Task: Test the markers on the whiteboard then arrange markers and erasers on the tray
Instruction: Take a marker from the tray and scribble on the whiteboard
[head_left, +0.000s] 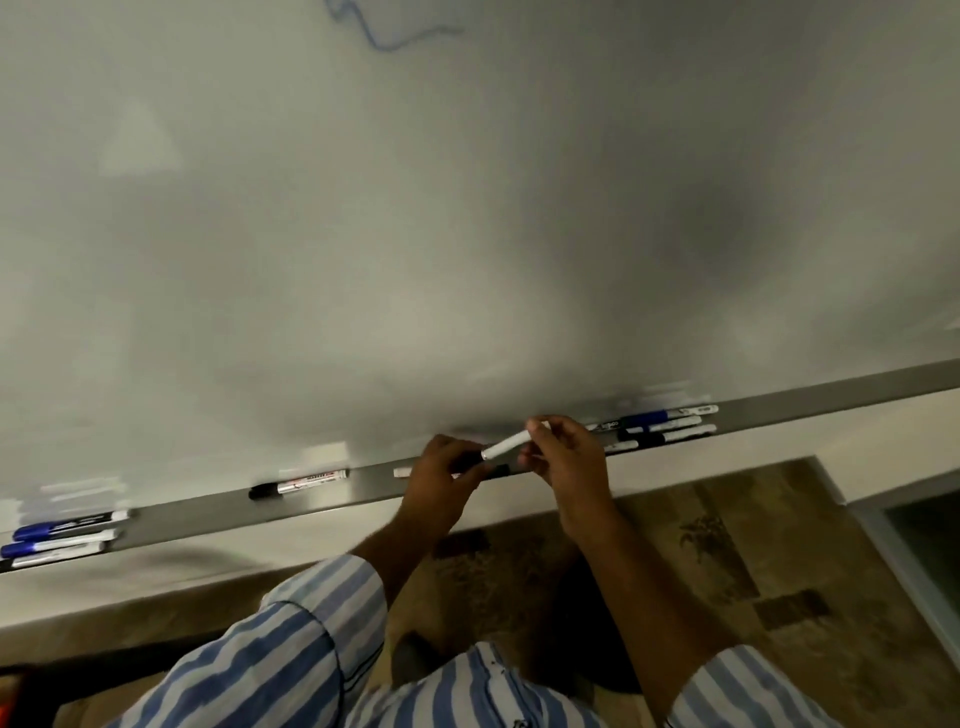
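A white-barrelled marker (506, 446) is held between both hands just above the grey tray (374, 480). My right hand (563, 457) pinches its upper end; my left hand (447, 467) grips its dark cap end. One marker with a black cap (298, 484) lies alone on the tray to the left. A bunch of blue and black markers (657, 427) lies on the tray at the right, another bunch (60, 535) at the far left. A further marker (402, 472) lies on the tray, mostly hidden behind my left hand. The whiteboard (467, 208) carries a blue scribble (387, 36) near the top.
Below the tray runs a pale wall strip (675, 462), then patterned carpet (727, 545). A glass panel with a grey frame (914, 545) stands at the lower right. My striped sleeves fill the bottom of the view.
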